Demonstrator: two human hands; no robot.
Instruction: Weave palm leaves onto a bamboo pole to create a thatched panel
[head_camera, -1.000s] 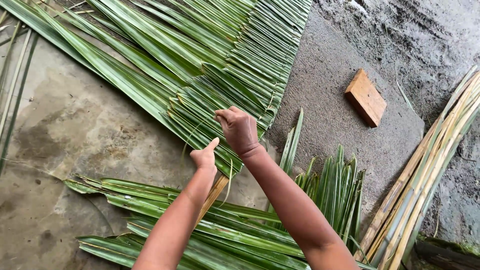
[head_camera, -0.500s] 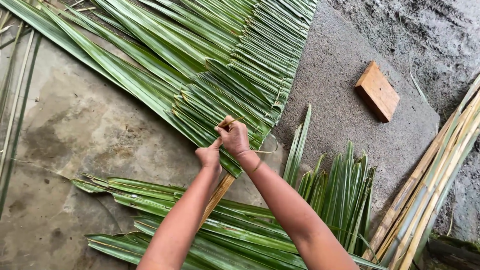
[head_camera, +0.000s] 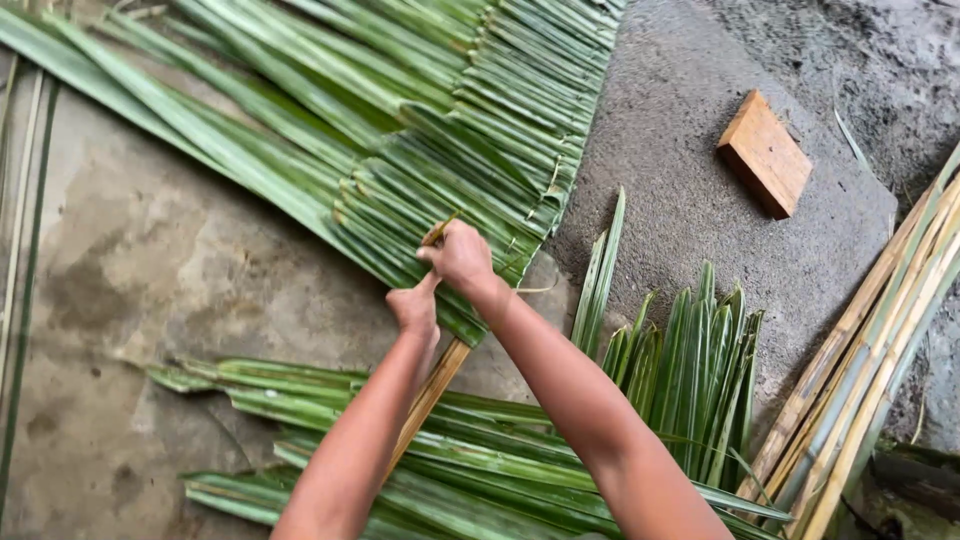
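Both fists' grip (head_camera: 440, 275) pinches woven palm leaves (head_camera: 440, 150), arms outstretched.

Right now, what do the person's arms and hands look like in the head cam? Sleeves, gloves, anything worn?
Both arms are bare from the frame's bottom edge to the hands: no sleeves in view. The left hand and right hand wear no gloves, and no rings, watch or wristband show. The forearms look slim. The fingers are curled, so the nails cannot be made out.
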